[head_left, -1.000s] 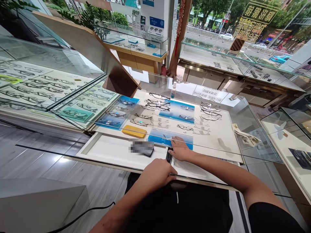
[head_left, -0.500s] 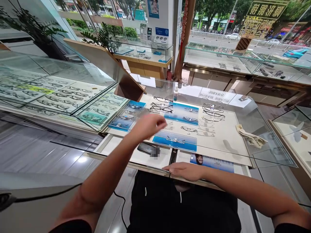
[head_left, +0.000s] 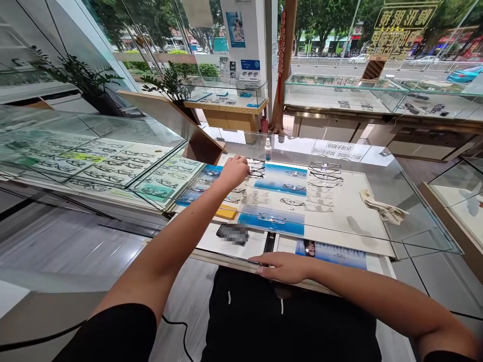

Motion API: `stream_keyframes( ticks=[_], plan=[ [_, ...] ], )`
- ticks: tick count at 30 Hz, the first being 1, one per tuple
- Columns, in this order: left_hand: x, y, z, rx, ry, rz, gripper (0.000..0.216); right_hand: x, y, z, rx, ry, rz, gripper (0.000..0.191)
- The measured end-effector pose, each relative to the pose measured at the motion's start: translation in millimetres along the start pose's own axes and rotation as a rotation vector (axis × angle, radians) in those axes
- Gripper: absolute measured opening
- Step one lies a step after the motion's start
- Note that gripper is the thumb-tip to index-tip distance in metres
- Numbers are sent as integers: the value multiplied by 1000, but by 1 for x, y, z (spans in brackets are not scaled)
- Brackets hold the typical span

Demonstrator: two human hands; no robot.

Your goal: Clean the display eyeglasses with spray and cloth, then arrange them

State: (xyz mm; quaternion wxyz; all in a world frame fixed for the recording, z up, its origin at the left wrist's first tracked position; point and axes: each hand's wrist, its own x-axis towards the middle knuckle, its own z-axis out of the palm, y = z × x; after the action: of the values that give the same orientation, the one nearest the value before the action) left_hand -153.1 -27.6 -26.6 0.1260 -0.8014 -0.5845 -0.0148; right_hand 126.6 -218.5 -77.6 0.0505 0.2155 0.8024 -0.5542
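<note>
My left hand reaches over the glass-topped counter, its fingers closed at the left end of a pair of dark-framed eyeglasses. The fingertips partly hide these frames, and the exact grip is hard to see. Other glasses lie close by, among them a pair on a blue card. Down at the near edge, my right hand rests with its fingers stretched out along the front of a pulled-out drawer. A dark phone-like object, partly blurred, is in that drawer.
A spray bottle stands at the counter's far side. Two pairs of glasses sit to the right, near a beige cloth. A tilted wooden-backed panel rises at left beside glass cases of frames. A yellow flat item lies near my left forearm.
My left hand has moved forward to the dark-framed eyeglasses, and its fingers have closed there. The yellow item has come into sight beside the forearm. My right hand stays at the drawer front.
</note>
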Motion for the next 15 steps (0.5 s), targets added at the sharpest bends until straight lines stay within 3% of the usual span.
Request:
stream_keyframes(
  ticks=[5,7,10,13,15],
  plan=[
    [-24,3,-45,-48,-74,22,23,1,2,0,-10,-3,-5,71],
    [-46,9,-71,-155,-205,76,22,2,2,0,-17,0,-5,70],
    [-81,24,-97,-334,-519,148,23,3,2,1,-24,2,-2,70],
    [-109,43,-88,-426,-790,234,16,5,2,2,-29,-7,1,69],
    [-121,53,-63,-433,-821,219,16,5,1,2,-36,-12,-2,69]
  ],
)
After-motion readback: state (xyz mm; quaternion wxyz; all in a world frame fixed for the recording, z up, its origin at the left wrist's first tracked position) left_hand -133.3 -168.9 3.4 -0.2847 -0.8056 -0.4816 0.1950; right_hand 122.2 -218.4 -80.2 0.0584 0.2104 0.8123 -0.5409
